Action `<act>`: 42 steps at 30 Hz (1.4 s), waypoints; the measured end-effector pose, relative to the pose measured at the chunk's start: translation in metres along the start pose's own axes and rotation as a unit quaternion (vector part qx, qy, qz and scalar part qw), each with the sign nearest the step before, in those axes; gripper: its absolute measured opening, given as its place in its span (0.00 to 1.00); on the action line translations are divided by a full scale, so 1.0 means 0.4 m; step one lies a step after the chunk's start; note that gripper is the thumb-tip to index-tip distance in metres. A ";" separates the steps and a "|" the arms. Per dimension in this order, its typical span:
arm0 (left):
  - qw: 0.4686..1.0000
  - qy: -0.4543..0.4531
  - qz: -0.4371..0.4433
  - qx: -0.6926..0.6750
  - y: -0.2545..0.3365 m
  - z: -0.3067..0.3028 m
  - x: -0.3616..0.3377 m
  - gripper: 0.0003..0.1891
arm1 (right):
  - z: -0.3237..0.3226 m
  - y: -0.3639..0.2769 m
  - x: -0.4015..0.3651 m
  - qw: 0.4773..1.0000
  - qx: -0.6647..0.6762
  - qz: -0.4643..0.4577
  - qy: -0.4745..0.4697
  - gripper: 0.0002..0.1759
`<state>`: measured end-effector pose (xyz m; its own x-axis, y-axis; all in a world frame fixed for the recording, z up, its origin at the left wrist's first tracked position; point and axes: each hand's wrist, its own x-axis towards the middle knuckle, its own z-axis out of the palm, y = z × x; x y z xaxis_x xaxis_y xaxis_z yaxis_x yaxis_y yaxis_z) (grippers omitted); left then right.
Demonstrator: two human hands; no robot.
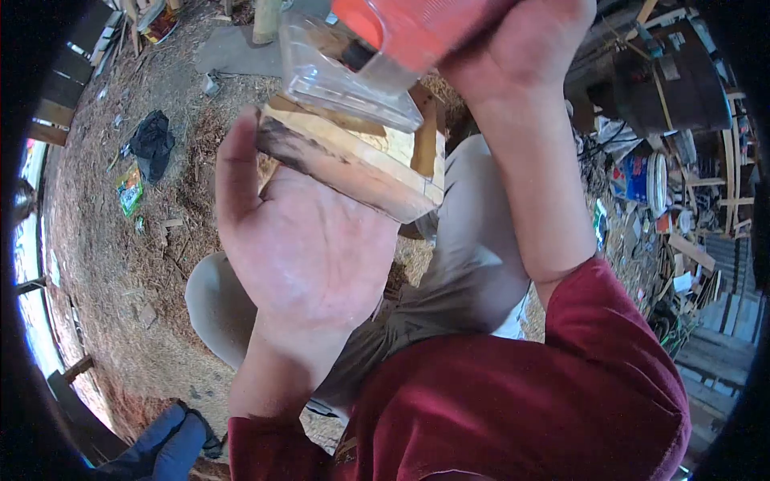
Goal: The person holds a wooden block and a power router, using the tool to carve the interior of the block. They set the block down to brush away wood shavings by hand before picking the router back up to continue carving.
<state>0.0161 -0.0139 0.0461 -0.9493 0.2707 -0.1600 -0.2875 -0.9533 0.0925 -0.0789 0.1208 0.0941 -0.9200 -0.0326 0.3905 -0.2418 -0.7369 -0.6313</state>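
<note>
A small wooden box point(345, 164) with pale, dark-streaked sides rests on my left hand point(309, 240), palm up, the thumb along its left end and the other fingers hidden beneath it. Above the box, my right hand point(525, 52) grips a red power tool point(425, 32) with a clear plastic base point(353, 88). That base overlaps the box's upper edge; whether they touch I cannot tell. The far part of the box is hidden behind it.
Sawdust and shavings cover the ground point(136, 289). A black bag point(151, 144) and a green packet point(129, 191) lie at left. At right are a blue-and-white bucket point(642, 183) and wood scraps point(691, 251). Dark blue cloth point(172, 445) lies at lower left.
</note>
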 end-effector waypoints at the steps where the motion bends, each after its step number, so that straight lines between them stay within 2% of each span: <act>1: 1.000 0.003 -0.005 0.004 -0.001 0.001 -0.001 0.35 | -0.017 0.004 0.006 1.000 -0.009 -0.007 -0.021 0.18; 3: 1.000 0.005 -0.012 0.011 0.000 0.005 -0.004 0.34 | -0.030 0.008 0.012 0.999 -0.013 -0.013 -0.036 0.18; 8: 1.000 0.000 -0.013 0.015 0.002 0.004 -0.003 0.33 | 0.038 0.014 -0.005 0.988 -0.122 -0.042 0.080 0.17; 16: 0.999 -0.029 -0.019 0.028 0.006 -0.009 -0.006 0.33 | -0.007 -0.003 0.005 0.998 -0.038 0.053 0.014 0.12; 17: 0.999 -0.023 -0.020 0.030 0.006 -0.007 -0.006 0.33 | 0.005 -0.001 0.006 0.995 -0.052 0.061 0.052 0.12; 20: 0.999 -0.013 -0.020 0.041 0.006 -0.004 -0.006 0.34 | 0.002 -0.003 0.007 0.997 -0.035 0.048 0.040 0.13; 21: 0.999 -0.015 -0.018 0.047 0.007 -0.005 -0.007 0.34 | 0.015 -0.006 0.008 0.994 -0.052 0.063 0.070 0.13; 23: 0.998 -0.020 -0.019 0.052 0.007 -0.007 -0.008 0.35 | 0.017 -0.008 0.010 0.993 -0.051 0.075 0.074 0.14; 25: 0.998 -0.023 -0.023 0.048 0.007 -0.007 -0.009 0.35 | -0.005 0.000 0.007 0.997 -0.016 0.070 0.021 0.14; 28: 0.998 -0.026 -0.032 0.044 0.005 -0.001 -0.010 0.35 | -0.003 0.005 0.006 0.995 -0.029 0.071 0.058 0.14; 31: 0.998 -0.021 -0.022 0.052 0.005 0.004 -0.010 0.35 | -0.009 0.004 0.005 0.998 -0.053 0.031 0.032 0.15; 34: 0.998 -0.012 -0.014 0.058 0.011 0.005 -0.012 0.34 | -0.015 0.025 0.012 0.993 -0.113 -0.004 0.036 0.22; 37: 0.998 0.020 -0.005 0.063 0.015 0.005 -0.010 0.34 | -0.037 0.023 0.027 0.995 -0.090 0.013 0.036 0.20; 40: 0.998 0.018 -0.013 0.059 0.016 0.007 -0.012 0.34 | -0.030 0.023 0.027 0.997 -0.038 0.012 0.059 0.12; 42: 0.998 0.011 -0.014 0.063 0.014 0.006 -0.012 0.34 | -0.041 0.026 0.029 0.996 -0.067 0.023 0.046 0.17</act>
<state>0.0186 -0.0204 0.0498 -0.9378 0.2929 -0.1863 -0.3292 -0.9207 0.2096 -0.0969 0.1238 0.0811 -0.9539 0.0024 0.3000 -0.2322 -0.6390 -0.7333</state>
